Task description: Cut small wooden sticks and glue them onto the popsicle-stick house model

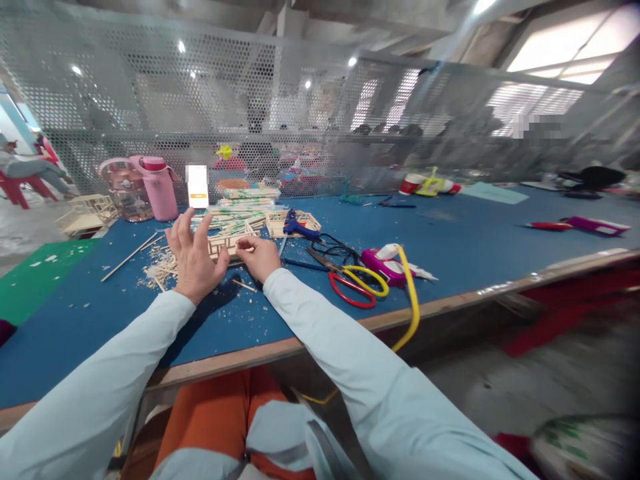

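Observation:
My left hand (pixel 193 257) is raised over the blue table (pixel 450 240) with its fingers spread, thumb touching a small wooden stick frame (pixel 226 244). My right hand (pixel 260 257) rests beside it, fingers curled and pinching the right end of that same frame. Loose wooden sticks and shavings (pixel 157 267) lie just left of my left hand. Stacked stick pieces (pixel 245 207) sit behind the frame.
A blue glue gun (pixel 297 227), red and yellow scissors (pixel 357 283), a yellow cable (pixel 411 293) and a pink tool (pixel 383 261) lie to the right. Pink bottles (pixel 150 187) and a phone (pixel 197 186) stand at the back by a perforated metal screen (pixel 300 107).

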{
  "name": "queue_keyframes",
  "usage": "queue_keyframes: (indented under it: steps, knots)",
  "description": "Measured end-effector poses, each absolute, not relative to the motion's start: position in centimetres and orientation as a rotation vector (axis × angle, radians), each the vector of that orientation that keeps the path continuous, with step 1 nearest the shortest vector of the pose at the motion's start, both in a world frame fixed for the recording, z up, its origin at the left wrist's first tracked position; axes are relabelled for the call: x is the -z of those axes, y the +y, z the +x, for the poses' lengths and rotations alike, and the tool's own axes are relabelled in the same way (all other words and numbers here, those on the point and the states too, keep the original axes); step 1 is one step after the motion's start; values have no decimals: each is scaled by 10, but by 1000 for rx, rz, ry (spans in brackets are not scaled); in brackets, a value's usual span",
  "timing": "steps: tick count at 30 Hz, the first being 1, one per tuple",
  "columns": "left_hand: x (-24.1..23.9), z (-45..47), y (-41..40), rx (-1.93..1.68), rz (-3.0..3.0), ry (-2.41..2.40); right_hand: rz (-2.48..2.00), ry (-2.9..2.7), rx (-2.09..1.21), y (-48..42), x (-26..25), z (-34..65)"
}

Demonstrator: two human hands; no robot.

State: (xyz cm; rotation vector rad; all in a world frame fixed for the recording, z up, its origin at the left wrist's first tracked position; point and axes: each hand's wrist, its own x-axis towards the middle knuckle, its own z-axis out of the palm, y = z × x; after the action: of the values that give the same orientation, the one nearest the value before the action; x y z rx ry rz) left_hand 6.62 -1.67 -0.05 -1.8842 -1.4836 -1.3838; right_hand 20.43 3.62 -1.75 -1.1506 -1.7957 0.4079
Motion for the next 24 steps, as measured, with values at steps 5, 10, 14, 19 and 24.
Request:
queue_keyframes:
  steps: [5,10,14,19,24]
  knots:
    - [-4,72,-23,1808,-2093,-1405,-997,-1741,-495,24,5,212]
    - [0,82,-20,1889,-2341,-1547,-889,-1783,-526,7,-5,212]
    - [0,80,-19,1927,-2314,-1607,-878,-1893,-489,-1,-9,219]
    - [-2,81,-22,2033,-2386,-1758,-1153,-1822,-268,0,-15,273]
    - [-3,86,-27,1780,-2562,-1647,-1929,-2144,104,-11,-16,340]
